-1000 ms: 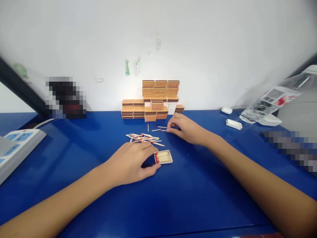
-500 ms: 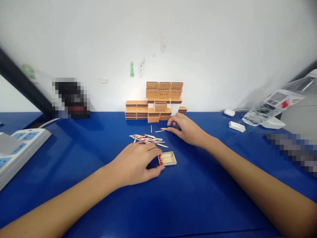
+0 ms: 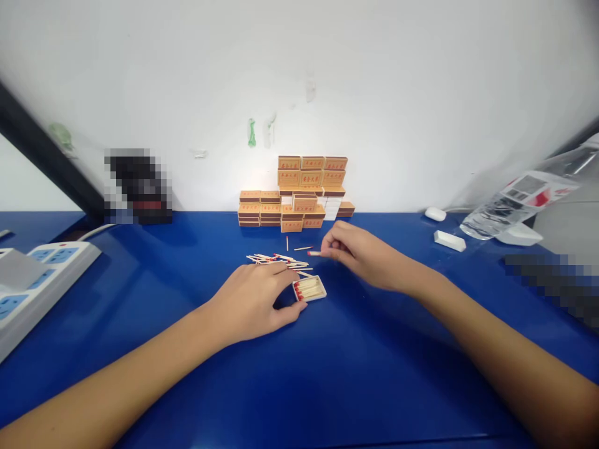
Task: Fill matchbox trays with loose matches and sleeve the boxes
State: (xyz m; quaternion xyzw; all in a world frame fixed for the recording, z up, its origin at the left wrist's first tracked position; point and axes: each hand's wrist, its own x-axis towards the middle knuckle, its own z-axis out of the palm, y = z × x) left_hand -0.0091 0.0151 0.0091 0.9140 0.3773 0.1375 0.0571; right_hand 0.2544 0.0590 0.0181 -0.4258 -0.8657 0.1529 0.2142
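Observation:
Between the thumb and fingers of my left hand (image 3: 259, 301) is a small white matchbox tray (image 3: 319, 296), lying tilted on the blue table. Matches (image 3: 309, 287) fill part of the tray, their red heads toward my left hand. My right hand (image 3: 353, 251) is closed in a pinch on a match (image 3: 314, 253), its red head pointing left; whether more than one is pinched I cannot tell. A loose pile of matches (image 3: 281, 262) lies beyond my left hand, partly hidden by it. Two single matches, one upright in view (image 3: 287, 243) and one lying sideways (image 3: 303, 248), rest farther back.
Stacked matchboxes (image 3: 299, 199) stand against the white wall. At left are a power strip (image 3: 51, 274) and a blurred dark object (image 3: 140, 187). On the right sit a white earbud case (image 3: 435, 214), a small white block (image 3: 450, 241) and a leaning plastic bottle (image 3: 515, 196).
My right hand has drawn slightly back toward me, lifting a match off the table. My left hand has shifted the tray a little away and left, turning it slightly.

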